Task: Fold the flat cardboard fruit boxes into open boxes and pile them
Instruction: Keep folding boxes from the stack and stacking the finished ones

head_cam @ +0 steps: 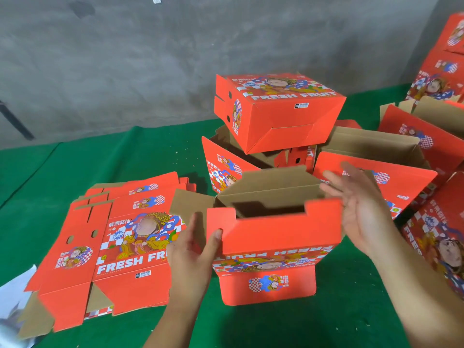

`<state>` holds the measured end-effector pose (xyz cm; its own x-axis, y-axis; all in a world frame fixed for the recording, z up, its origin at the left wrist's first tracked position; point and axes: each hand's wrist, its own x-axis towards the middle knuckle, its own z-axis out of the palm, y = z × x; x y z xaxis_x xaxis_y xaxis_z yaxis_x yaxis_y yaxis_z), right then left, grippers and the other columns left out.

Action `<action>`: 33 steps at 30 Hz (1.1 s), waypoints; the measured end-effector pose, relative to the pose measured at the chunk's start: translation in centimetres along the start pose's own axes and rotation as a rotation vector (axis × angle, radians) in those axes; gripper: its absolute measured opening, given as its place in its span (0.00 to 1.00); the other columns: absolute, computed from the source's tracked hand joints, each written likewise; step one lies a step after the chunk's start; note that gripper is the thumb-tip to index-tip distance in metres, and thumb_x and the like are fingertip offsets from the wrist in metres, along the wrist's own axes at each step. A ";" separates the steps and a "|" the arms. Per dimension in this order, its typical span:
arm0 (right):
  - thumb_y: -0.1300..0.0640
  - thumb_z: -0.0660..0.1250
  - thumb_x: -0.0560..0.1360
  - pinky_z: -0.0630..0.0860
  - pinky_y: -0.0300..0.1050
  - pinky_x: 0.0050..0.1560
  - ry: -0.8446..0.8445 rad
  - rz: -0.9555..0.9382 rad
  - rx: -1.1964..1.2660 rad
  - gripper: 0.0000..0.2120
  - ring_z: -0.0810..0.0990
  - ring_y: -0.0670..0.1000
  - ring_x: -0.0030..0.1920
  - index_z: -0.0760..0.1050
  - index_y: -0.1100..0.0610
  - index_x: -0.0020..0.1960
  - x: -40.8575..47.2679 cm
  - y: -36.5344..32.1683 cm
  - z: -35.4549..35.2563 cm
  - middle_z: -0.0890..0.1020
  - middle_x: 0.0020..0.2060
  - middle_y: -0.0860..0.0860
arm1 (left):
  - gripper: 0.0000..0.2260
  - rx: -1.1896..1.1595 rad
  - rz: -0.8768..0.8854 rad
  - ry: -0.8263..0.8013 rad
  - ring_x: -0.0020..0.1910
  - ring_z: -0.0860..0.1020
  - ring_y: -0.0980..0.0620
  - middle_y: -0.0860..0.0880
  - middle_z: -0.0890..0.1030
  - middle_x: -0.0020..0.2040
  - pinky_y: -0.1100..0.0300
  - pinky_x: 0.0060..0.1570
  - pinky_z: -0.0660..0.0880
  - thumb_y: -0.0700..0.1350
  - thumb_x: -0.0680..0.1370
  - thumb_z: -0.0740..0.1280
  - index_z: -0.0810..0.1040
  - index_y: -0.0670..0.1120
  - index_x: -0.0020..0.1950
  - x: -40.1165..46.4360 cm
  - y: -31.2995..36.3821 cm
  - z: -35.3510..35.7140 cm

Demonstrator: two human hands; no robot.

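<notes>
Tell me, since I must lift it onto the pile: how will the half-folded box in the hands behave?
The half-folded box is probably light, being empty cardboard. Its loose flaps will likely swing, since none looks locked. It may skew under one-sided pressure; only the left hand grips it.

The boxes (276,237) are bright red outside with blue-and-white checks and white lettering, plain brown inside. The cloth (339,322) beneath the fingers (336,182) is green. The wall (150,59) beyond them is mottled grey.
</notes>
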<state>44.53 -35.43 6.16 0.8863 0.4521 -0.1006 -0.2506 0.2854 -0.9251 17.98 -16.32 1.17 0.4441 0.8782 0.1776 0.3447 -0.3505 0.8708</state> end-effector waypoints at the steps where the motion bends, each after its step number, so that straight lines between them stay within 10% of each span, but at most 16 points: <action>1: 0.59 0.63 0.83 0.75 0.47 0.64 0.061 -0.054 0.034 0.20 0.83 0.54 0.63 0.70 0.52 0.74 -0.2 0.0 0.1 0.85 0.60 0.53 | 0.31 0.123 0.070 0.025 0.53 0.70 0.46 0.61 0.78 0.51 0.50 0.57 0.68 0.70 0.72 0.65 0.70 0.62 0.74 0.1 -0.3 0.1; 8: 0.56 0.70 0.75 0.68 0.57 0.57 -0.042 -0.867 -1.282 0.08 0.73 0.61 0.53 0.78 0.54 0.54 -3.1 4.3 0.6 0.76 0.50 0.52 | 0.28 0.299 0.267 0.074 0.50 0.70 0.47 0.65 0.75 0.54 0.55 0.50 0.59 0.51 0.78 0.66 0.63 0.57 0.78 0.3 -0.1 1.3; 12: 0.49 0.74 0.75 0.72 0.52 0.50 -0.221 -0.844 -1.349 0.06 0.76 0.53 0.41 0.82 0.49 0.50 -4.4 5.5 2.4 0.72 0.35 0.39 | 0.28 0.261 0.292 0.088 0.48 0.68 0.51 0.70 0.74 0.51 0.55 0.48 0.58 0.45 0.78 0.64 0.63 0.53 0.78 0.6 0.2 1.4; 16: 0.51 0.71 0.74 0.78 0.50 0.43 -0.139 -0.654 -1.226 0.11 0.77 0.50 0.39 0.80 0.48 0.57 -4.6 5.3 3.7 0.76 0.34 0.40 | 0.30 0.429 0.360 0.010 0.45 0.70 0.44 0.49 0.77 0.50 0.45 0.46 0.70 0.41 0.78 0.62 0.63 0.47 0.82 0.9 0.5 1.4; 19: 0.51 0.65 0.74 0.78 0.55 0.62 -0.140 -0.735 -1.217 0.07 0.77 0.52 0.34 0.79 0.53 0.43 -4.9 5.3 3.5 0.77 0.30 0.45 | 0.28 0.306 0.371 -0.032 0.43 0.71 0.45 0.48 0.70 0.46 0.44 0.44 0.74 0.37 0.79 0.62 0.67 0.47 0.80 0.8 0.1 1.4; 23: 0.52 0.64 0.76 0.59 0.53 0.79 -0.186 -0.803 -1.290 0.13 0.82 0.52 0.57 0.83 0.52 0.56 -5.9 6.3 2.7 0.85 0.54 0.47 | 0.33 0.155 0.349 -0.079 0.48 0.72 0.54 0.53 0.67 0.49 0.63 0.54 0.71 0.36 0.81 0.62 0.61 0.59 0.82 0.8 -0.9 1.2; 26: 0.48 0.64 0.79 0.53 0.55 0.80 -0.293 -0.637 -1.364 0.30 0.55 0.53 0.82 0.63 0.48 0.80 -6.3 6.9 2.6 0.53 0.83 0.49 | 0.31 0.162 0.435 -0.097 0.52 0.71 0.59 0.61 0.65 0.54 0.75 0.57 0.66 0.40 0.81 0.60 0.60 0.59 0.82 1.0 -1.3 1.6; 29: 0.40 0.59 0.80 0.62 0.55 0.77 -0.292 -0.537 -1.484 0.41 0.62 0.57 0.79 0.38 0.41 0.83 -5.1 6.5 2.9 0.33 0.81 0.43 | 0.24 0.150 0.537 -0.099 0.56 0.71 0.59 0.61 0.65 0.59 0.73 0.61 0.65 0.46 0.84 0.57 0.63 0.51 0.82 1.1 -2.1 2.0; 33: 0.37 0.62 0.78 0.67 0.53 0.72 -0.219 -0.588 -1.537 0.45 0.67 0.60 0.76 0.32 0.38 0.81 -3.2 5.4 4.0 0.29 0.80 0.46 | 0.23 0.189 0.590 -0.186 0.57 0.71 0.54 0.59 0.66 0.58 0.67 0.59 0.67 0.45 0.83 0.57 0.68 0.53 0.79 0.8 -3.7 1.7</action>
<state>38.84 -31.98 2.94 0.6132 0.7319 0.2971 0.7875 -0.5367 -0.3030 18.44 -14.90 -2.69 0.7336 0.4554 0.5045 0.1310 -0.8231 0.5526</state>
